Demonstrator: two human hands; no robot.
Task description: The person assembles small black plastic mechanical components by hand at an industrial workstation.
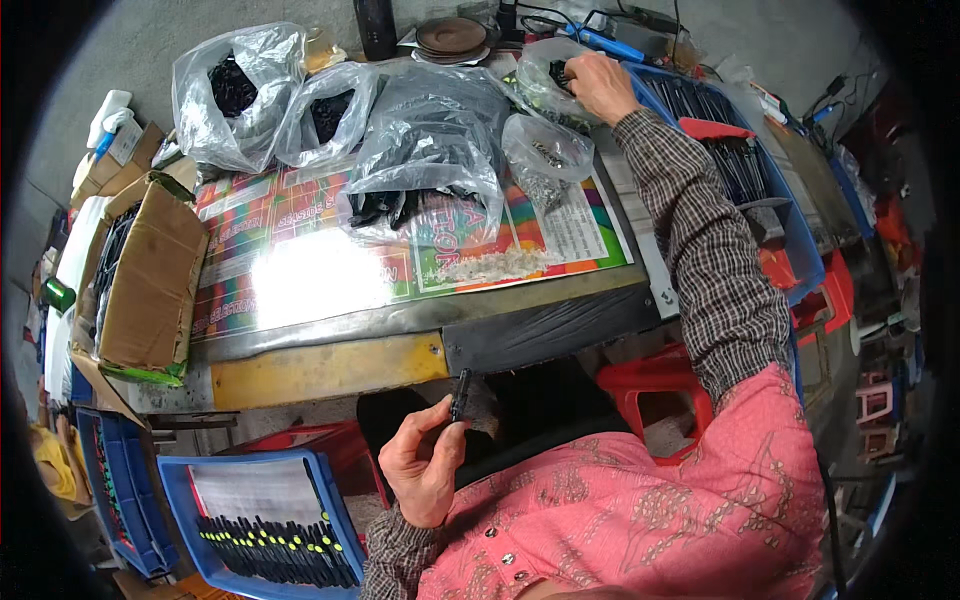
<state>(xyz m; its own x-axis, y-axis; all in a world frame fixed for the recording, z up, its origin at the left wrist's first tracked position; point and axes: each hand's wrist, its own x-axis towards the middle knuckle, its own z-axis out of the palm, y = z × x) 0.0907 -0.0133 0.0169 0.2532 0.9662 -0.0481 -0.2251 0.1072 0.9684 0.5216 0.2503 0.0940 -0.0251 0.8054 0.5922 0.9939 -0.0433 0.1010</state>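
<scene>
My left hand (424, 465) is raised in front of the table's near edge. Its thumb and fingers pinch a short, slim black pen barrel (460, 395), held roughly upright. Across the table, at the back right, my right hand (602, 88) reaches into an open clear plastic bag (538, 68). Dark small parts show at its bent fingertips, but the bag partly hides them, and what the fingers hold cannot be made out. Just in front of that bag stands a smaller clear bag (548, 160) of little parts.
Plastic bags of black parts, one of them large (430, 120), fill the table's back. A cardboard box (150, 285) stands at the left end. A blue tray (790, 235) of black pens lies right; another blue tray (345, 530) holds pens with yellow-green bands. A red stool (660, 385) stands below.
</scene>
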